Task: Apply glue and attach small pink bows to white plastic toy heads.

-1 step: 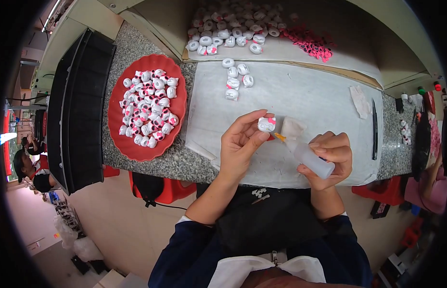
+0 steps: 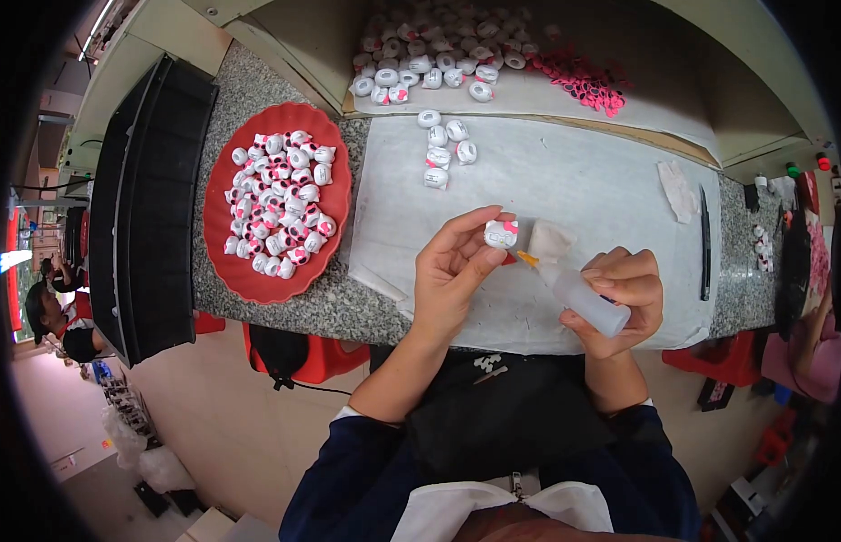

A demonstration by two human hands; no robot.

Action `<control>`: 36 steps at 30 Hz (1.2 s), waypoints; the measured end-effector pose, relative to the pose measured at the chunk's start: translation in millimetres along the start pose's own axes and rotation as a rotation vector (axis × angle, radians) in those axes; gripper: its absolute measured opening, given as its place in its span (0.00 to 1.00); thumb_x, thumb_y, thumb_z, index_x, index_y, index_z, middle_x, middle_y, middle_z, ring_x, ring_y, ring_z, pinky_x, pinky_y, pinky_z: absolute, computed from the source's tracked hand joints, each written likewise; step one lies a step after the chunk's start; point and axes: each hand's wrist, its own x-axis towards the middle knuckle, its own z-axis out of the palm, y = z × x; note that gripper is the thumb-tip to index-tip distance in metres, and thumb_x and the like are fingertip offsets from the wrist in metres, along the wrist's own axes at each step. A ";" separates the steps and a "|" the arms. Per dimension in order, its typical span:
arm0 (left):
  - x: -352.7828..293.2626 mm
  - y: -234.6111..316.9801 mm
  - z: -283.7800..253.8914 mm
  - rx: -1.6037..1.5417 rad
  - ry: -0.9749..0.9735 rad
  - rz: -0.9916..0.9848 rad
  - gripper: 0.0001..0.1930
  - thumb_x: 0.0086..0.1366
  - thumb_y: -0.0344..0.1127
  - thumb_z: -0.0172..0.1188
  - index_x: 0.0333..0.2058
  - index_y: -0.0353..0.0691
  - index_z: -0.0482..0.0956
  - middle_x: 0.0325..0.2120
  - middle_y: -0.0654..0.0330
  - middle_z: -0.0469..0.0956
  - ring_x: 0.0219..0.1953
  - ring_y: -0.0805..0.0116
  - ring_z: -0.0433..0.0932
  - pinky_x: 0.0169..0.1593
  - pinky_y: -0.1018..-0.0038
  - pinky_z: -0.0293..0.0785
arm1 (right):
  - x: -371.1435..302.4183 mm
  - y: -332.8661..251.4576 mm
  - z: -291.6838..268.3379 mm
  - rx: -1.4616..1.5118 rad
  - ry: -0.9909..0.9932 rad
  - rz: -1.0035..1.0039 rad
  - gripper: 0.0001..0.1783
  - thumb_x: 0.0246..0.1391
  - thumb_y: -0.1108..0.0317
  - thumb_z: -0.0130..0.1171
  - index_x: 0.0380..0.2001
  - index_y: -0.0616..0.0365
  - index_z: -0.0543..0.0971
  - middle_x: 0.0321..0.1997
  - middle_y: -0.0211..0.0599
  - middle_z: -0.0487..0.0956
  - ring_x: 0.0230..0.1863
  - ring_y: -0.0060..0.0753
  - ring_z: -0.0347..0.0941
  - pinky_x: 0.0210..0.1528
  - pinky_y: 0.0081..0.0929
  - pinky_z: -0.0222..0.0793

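Observation:
My left hand [image 2: 452,271] pinches a small white cat-head figurine [image 2: 501,234] with a pink bow, its face turned up. Something small and red shows under the figurine by my thumb; I cannot make out what it is. In my right hand [image 2: 628,298] is a translucent white squeeze bottle [image 2: 590,303], tilted so that its thin orange-yellow nozzle [image 2: 527,258] points at the figurine, a small gap apart from it. A folded white cloth or tissue [image 2: 551,242] lies on the white paper sheet [image 2: 610,181] just beyond the bottle.
Left, a red scalloped plate [image 2: 219,208] holds many cat-head pieces. Several white pieces [image 2: 439,155] sit beyond my hands. On the shelf are a heap of white pieces [image 2: 420,65] and pink-and-black parts [image 2: 583,81]. A black pen-like tool [image 2: 705,244] lies right; a black bin [image 2: 158,208] stands far left.
The figurine in my left hand has turned very slightly. Both hands and the squeeze bottle stay in place.

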 end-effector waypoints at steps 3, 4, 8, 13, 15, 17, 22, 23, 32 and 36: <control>-0.3 -0.6 -0.8 0.002 0.007 -0.013 0.20 0.49 0.22 0.53 0.43 0.30 0.63 0.39 0.51 0.68 0.41 0.68 0.69 0.45 0.75 0.64 | 0.4 0.0 0.9 0.021 0.035 0.003 0.24 0.20 0.79 0.67 0.28 0.59 0.69 0.27 0.35 0.65 0.22 0.24 0.65 0.23 0.17 0.61; -0.3 -0.2 -0.4 0.002 0.004 -0.008 0.20 0.49 0.22 0.53 0.43 0.30 0.63 0.39 0.51 0.68 0.42 0.68 0.68 0.45 0.75 0.64 | 0.7 0.1 1.2 0.020 0.037 0.003 0.24 0.20 0.79 0.67 0.28 0.59 0.69 0.27 0.35 0.65 0.22 0.24 0.65 0.23 0.17 0.61; -0.7 1.4 1.2 0.000 -0.003 -0.014 0.20 0.50 0.22 0.53 0.43 0.31 0.63 0.39 0.51 0.68 0.42 0.69 0.68 0.45 0.75 0.64 | 0.3 1.2 1.8 -0.023 0.039 -0.008 0.20 0.28 0.74 0.65 0.27 0.57 0.67 0.27 0.35 0.64 0.21 0.22 0.60 0.21 0.16 0.60; -0.5 1.4 1.4 0.001 -0.017 -0.024 0.20 0.50 0.22 0.53 0.43 0.30 0.63 0.39 0.51 0.69 0.42 0.68 0.68 0.45 0.75 0.65 | 0.0 0.6 1.0 -0.029 0.025 -0.006 0.20 0.28 0.74 0.65 0.28 0.57 0.67 0.27 0.35 0.64 0.21 0.22 0.60 0.21 0.16 0.60; -0.6 1.0 1.2 -0.009 -0.015 -0.033 0.19 0.50 0.22 0.53 0.43 0.30 0.63 0.39 0.51 0.69 0.41 0.68 0.69 0.45 0.75 0.65 | 0.1 0.9 2.6 -0.015 0.034 -0.001 0.20 0.28 0.74 0.65 0.27 0.57 0.67 0.27 0.35 0.64 0.21 0.21 0.60 0.21 0.16 0.61; -0.4 0.4 0.8 0.002 -0.028 -0.025 0.19 0.50 0.22 0.53 0.43 0.30 0.63 0.39 0.51 0.68 0.41 0.68 0.69 0.44 0.75 0.65 | -1.1 2.6 1.3 -0.001 0.030 -0.017 0.22 0.24 0.76 0.67 0.28 0.58 0.68 0.27 0.35 0.65 0.21 0.22 0.62 0.22 0.16 0.61; -0.4 0.1 1.0 0.010 -0.021 -0.016 0.19 0.50 0.21 0.52 0.43 0.30 0.63 0.39 0.51 0.68 0.41 0.68 0.69 0.44 0.75 0.65 | -1.0 2.1 1.1 0.020 0.006 -0.032 0.25 0.20 0.78 0.68 0.28 0.60 0.69 0.27 0.35 0.65 0.21 0.23 0.64 0.23 0.16 0.61; -0.5 0.5 0.9 0.019 -0.026 -0.017 0.19 0.50 0.21 0.52 0.43 0.30 0.63 0.39 0.51 0.68 0.40 0.68 0.69 0.44 0.75 0.65 | -1.3 2.2 0.9 0.033 0.027 -0.030 0.24 0.20 0.78 0.68 0.28 0.60 0.69 0.27 0.35 0.65 0.21 0.23 0.64 0.23 0.16 0.61; -0.5 -1.9 -0.2 0.041 -0.034 0.003 0.19 0.50 0.20 0.52 0.43 0.30 0.63 0.39 0.51 0.68 0.41 0.68 0.69 0.44 0.74 0.66 | -1.3 2.4 2.3 0.024 0.036 -0.012 0.22 0.24 0.76 0.66 0.28 0.59 0.68 0.27 0.36 0.65 0.21 0.22 0.62 0.22 0.16 0.61; -1.0 -2.0 -0.4 0.059 -0.038 0.017 0.19 0.50 0.20 0.52 0.43 0.30 0.63 0.39 0.52 0.69 0.41 0.69 0.69 0.43 0.75 0.66 | -0.9 1.5 1.2 -0.037 0.015 -0.006 0.20 0.28 0.74 0.66 0.27 0.57 0.67 0.27 0.35 0.64 0.20 0.20 0.59 0.21 0.16 0.61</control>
